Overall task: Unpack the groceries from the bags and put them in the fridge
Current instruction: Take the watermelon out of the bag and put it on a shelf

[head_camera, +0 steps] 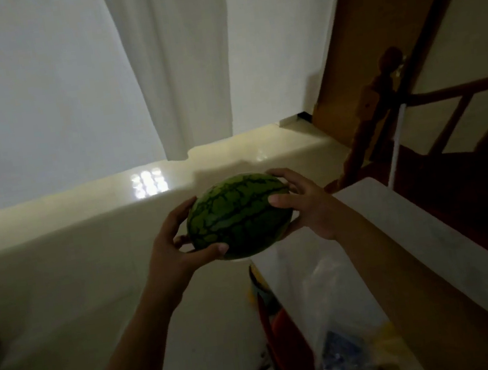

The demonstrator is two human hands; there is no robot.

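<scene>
A small green striped watermelon [239, 215] is held in the air in front of me, above the floor. My left hand [176, 250] grips its left and lower side, thumb on the front. My right hand [305, 204] grips its right side, fingers spread over the top. Below my right forearm a clear plastic bag [333, 313] lies on a white table [405, 225], with blue and yellow items blurred inside it. No fridge is in view.
Glossy cream floor tiles [107, 266] stretch ahead to a white wall [35, 88] with a hanging white curtain [182, 68]. A wooden stair newel and railing [380, 96] stand at the right. A red and dark object [270, 316] sits by the table's left edge.
</scene>
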